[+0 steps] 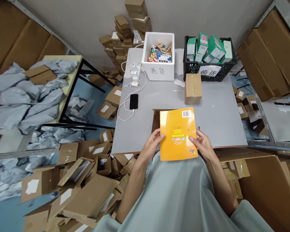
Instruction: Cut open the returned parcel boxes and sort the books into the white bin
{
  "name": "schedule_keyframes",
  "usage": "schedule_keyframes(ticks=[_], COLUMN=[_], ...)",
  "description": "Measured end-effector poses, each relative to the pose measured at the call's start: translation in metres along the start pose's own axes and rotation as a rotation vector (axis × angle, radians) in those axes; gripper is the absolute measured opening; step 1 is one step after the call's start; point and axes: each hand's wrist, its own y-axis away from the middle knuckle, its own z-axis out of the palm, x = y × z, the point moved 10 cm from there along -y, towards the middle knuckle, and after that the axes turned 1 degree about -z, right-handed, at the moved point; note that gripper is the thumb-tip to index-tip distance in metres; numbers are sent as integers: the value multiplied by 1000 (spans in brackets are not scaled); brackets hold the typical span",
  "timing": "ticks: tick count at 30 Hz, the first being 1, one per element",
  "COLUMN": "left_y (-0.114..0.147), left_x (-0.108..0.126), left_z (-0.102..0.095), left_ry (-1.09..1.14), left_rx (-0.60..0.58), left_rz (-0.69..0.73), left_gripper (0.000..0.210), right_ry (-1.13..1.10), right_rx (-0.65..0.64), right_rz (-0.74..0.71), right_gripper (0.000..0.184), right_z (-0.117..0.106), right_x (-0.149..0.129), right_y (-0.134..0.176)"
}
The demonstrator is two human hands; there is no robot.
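Observation:
An orange book (pixel 177 119) with a barcode at its top right is held up between both my hands, above the near edge of the table. My left hand (pixel 152 141) grips its left edge, thumb on the front. On the opposite edge, my right hand (pixel 202 143) pinches the book the same way. Behind the book, an open cardboard box (pixel 156 120) is partly hidden. A small metal object (pixel 198 128), too small to name, shows just beyond my right hand.
On the grey table (pixel 157 96) stand a white foam box (pixel 158 71) of books, a black crate (pixel 209 71) of green boxes, a taped carton (pixel 193 88) and a phone (pixel 133 101) on a cable. Cardboard boxes (pixel 89 196) crowd the floor at left; a large carton (pixel 268 183) stands right.

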Motion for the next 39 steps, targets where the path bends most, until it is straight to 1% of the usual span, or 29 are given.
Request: schedule_keyframes(ticks=[2, 3, 5, 6, 7, 8, 10, 12, 13, 14, 16, 17, 18, 19, 22, 23, 25, 26, 27, 29, 31, 33, 36, 39], left_y=[-7, -10, -17, -21, -23, -25, -25, -20, -18, -17, -16, -15, -14, -13, -6, -4, -4, -4, -3, -2, -1, 0, 2, 2], left_x=[-5, -8, -16, -20, -24, -27, -31, -29, -27, -25, -23, -23, -24, -26, -29, -27, -19, -14, -10, -3, 2, 7, 12, 14], left_z=[-1, -4, -9, -10, -7, -1, 15, 28, 31, 31, 24, 20, 17, 18, 26, 28, 27, 25, 24, 20, 16, 10, 3, 0], left_ry=[-56, -61, -32, -3, 34, 77, 192, 311, 353, 375, 345, 313, 282, 254, 208, 206, 218, 226, 231, 230, 222, 207, 179, 154], left_rx=[-23, -15, 12, 9, -19, -71, -209, -311, -328, -318, -252, -215, -197, -203, -279, -283, -235, -200, -170, -120, -73, -26, 33, 63], left_rz=[20, 23, 10, -11, -46, -94, -208, -297, -320, -324, -303, -288, -282, -285, -290, -266, -181, -135, -97, -48, -20, 2, 35, 63], left_gripper=[64, 67, 71, 73, 77, 80, 88, 89, 85, 77, 58, 52, 50, 51, 56, 56, 57, 57, 57, 58, 61, 63, 67, 71], right_ry=[55, 109, 261, 341, 409, 462, 536, 620, 675, 730, 815, 838, 851, 857, 845, 831, 760, 692, 607, 420, 301, 267, 266, 270], right_rx=[60, 86, 135, 151, 152, 135, 45, -66, -112, -146, -184, -190, -182, -164, -99, -74, 5, 57, 106, 154, 123, 90, 110, 137], right_rz=[-77, -124, -240, -303, -371, -446, -604, -754, -807, -842, -870, -870, -869, -866, -845, -830, -787, -752, -698, -533, -355, -241, -182, -163], right_gripper=[49, 45, 35, 30, 26, 22, 16, 18, 22, 26, 33, 35, 36, 37, 39, 39, 37, 39, 46, 62, 69, 72, 69, 61], right_z=[-10, -14, -21, -23, -24, -22, -13, -1, 5, 9, 15, 16, 15, 14, 7, 4, -5, -12, -20, -30, -29, -22, -18, -16], right_x=[-11, -19, -37, -48, -58, -69, -88, -103, -106, -108, -108, -106, -105, -103, -96, -93, -85, -81, -75, -54, -30, -12, -1, 2], right_y=[6, 9, 16, 20, 23, 27, 33, 39, 41, 42, 41, 40, 40, 40, 37, 35, 28, 23, 18, 6, -3, -6, -6, -5])
